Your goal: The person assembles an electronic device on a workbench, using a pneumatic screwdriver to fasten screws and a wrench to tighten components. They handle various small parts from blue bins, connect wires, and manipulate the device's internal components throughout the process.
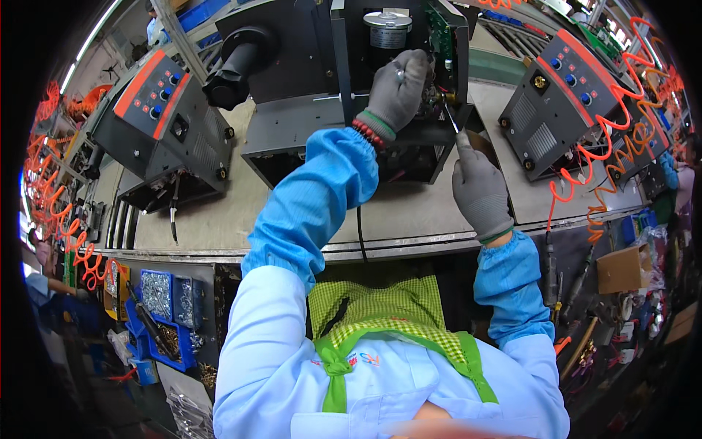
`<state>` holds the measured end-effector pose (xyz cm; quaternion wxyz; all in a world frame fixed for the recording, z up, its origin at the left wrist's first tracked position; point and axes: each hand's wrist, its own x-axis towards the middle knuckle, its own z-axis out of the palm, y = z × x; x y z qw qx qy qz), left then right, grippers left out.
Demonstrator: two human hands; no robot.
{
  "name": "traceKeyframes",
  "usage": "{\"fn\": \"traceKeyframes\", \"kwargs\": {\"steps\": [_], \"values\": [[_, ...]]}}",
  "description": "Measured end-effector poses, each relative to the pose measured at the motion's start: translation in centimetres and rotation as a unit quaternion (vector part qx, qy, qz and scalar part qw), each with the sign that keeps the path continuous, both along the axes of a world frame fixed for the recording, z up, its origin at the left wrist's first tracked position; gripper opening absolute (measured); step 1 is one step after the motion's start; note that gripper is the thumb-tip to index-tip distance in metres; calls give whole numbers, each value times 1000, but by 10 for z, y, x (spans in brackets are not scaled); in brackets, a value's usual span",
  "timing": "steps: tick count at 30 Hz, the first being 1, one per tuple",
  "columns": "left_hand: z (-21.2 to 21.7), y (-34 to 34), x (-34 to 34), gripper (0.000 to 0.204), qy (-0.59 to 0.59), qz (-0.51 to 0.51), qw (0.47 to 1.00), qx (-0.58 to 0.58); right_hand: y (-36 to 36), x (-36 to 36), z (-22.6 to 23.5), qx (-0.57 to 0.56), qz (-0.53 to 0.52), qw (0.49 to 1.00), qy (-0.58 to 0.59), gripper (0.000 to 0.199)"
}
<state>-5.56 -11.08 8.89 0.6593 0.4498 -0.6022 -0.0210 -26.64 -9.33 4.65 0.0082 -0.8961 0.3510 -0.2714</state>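
An open dark metal machine chassis (307, 124) stands on the workbench straight ahead, with a silver-topped cylindrical part (388, 28) and a green circuit board (440, 33) inside. My left hand (398, 86), in a grey glove, reaches into the chassis and pinches a small metal part beside the board. My right hand (479, 186), also gloved, holds a thin screwdriver (452, 117) whose tip points up into the same spot.
Two closed grey machines with red control panels stand on the bench, one at the left (157, 117) and one at the right (559, 102). Orange coiled air hoses (607, 154) hang at both sides. Blue bins of screws (164, 300) sit below the bench edge at left.
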Motion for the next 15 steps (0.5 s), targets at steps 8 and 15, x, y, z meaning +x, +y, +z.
{"fn": "traceKeyframes", "kwargs": {"steps": [8, 15], "values": [[-10, 19, -30, 39, -78, 58, 995, 30, -2, -2, 8, -11, 38, 999, -23, 44], [-40, 24, -26, 24, -211, 58, 974, -57, 0, 2, 31, -2, 56, 997, -43, 33]]}}
